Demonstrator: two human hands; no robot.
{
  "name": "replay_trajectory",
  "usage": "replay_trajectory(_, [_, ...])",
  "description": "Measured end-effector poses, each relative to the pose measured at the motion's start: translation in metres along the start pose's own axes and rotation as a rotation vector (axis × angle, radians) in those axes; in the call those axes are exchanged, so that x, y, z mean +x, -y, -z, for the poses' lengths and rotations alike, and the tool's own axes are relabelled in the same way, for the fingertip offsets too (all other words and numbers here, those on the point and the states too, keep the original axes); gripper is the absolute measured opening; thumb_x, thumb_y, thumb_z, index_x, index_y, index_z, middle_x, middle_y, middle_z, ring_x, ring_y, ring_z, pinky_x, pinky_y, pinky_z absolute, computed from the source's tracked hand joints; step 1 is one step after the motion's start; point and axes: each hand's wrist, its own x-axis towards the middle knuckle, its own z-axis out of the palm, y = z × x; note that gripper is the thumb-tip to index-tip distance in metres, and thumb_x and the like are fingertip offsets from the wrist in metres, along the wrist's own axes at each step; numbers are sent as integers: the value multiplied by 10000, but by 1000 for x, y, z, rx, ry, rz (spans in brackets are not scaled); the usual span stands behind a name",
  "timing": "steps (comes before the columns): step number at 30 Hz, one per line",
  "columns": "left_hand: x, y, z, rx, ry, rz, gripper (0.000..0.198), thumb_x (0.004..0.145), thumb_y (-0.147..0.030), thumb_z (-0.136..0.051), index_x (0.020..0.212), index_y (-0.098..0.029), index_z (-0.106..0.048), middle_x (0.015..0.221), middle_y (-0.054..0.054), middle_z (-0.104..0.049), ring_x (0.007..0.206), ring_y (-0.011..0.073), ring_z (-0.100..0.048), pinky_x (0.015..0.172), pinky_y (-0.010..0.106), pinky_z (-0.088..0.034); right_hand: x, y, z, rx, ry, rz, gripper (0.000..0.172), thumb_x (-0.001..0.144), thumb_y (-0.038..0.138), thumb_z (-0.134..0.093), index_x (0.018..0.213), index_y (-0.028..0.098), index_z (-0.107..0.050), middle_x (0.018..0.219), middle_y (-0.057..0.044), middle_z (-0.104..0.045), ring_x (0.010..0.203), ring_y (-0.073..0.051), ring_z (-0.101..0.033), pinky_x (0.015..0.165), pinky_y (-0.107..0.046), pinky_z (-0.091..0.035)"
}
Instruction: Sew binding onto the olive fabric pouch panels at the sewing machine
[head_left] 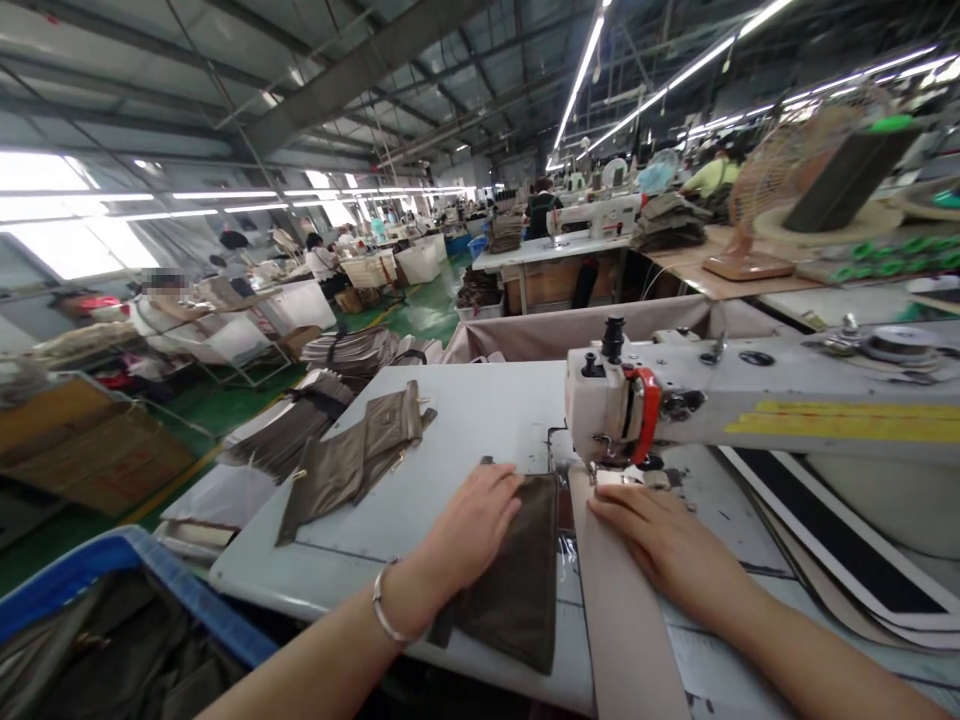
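Note:
My left hand (478, 525) lies with fingers stretched over the upper edge of a dark olive fabric piece (521, 600), on the table left of the needle. A long beige strip (630, 640) runs from under the head of a sewing machine (604, 405) toward me. Flat beside the needle area, my right hand (664, 535) rests its extended fingers on the strip's right edge. The palms' undersides are hidden. Another olive piece with small metal fittings (360, 445) lies folded on the table (480, 410) at the left.
A blue crate (142, 550) of dark fabric pieces stands at the lower left. Stacked panels (285, 430) sit beyond the table's left edge. Pale panels with a black band (840, 530) lie under the machine arm at right. Other people work at tables farther back.

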Motion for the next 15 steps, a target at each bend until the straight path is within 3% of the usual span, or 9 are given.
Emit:
replay_trajectory(2, [25, 16, -11, 40, -20, 6, 210, 956, -217, -484, 1156, -181, -535, 1284, 102, -526, 1216, 240, -468, 1050, 457, -385, -1, 2, 0, 1, -13, -5, 470, 903, 121, -452, 1344, 270, -515, 1334, -72, -548, 1169, -257, -531, 970, -478, -453])
replay_trajectory(5, [44, 27, -24, 45, 8, 35, 100, 875, -228, -593, 948, -183, -545, 1069, 72, -573, 1051, 237, -518, 932, 425, -445, -3, 3, -1, -1, -12, -12, 483, 903, 106, -440, 1355, 264, -505, 1322, -73, -558, 1155, -256, -529, 958, -476, -453])
replay_trajectory(9, [42, 28, -30, 2, 34, 69, 77, 830, -174, -567, 864, -196, -501, 904, 34, -549, 889, 210, -519, 810, 361, -457, -3, 5, -1, 1, 8, -30, 489, 906, 98, -426, 1359, 262, -500, 1331, -69, -551, 1147, -249, -529, 957, -464, -444])
replay_trajectory(12, [37, 29, -28, -23, 35, 92, 125, 824, -222, -584, 923, -196, -511, 916, 34, -546, 896, 217, -516, 805, 360, -449, -2, 5, -2, 5, 21, -42, 469, 913, 102, -423, 1349, 254, -505, 1337, -67, -546, 1136, -249, -528, 951, -469, -437])
replay_trajectory(15, [37, 26, -25, -88, 32, 104, 71, 842, -232, -570, 862, -192, -515, 912, 34, -550, 899, 214, -512, 818, 354, -437, -2, 5, -4, 5, 25, -55, 435, 922, 123, -446, 1334, 249, -508, 1344, -52, -539, 1127, -248, -522, 957, -474, -428])
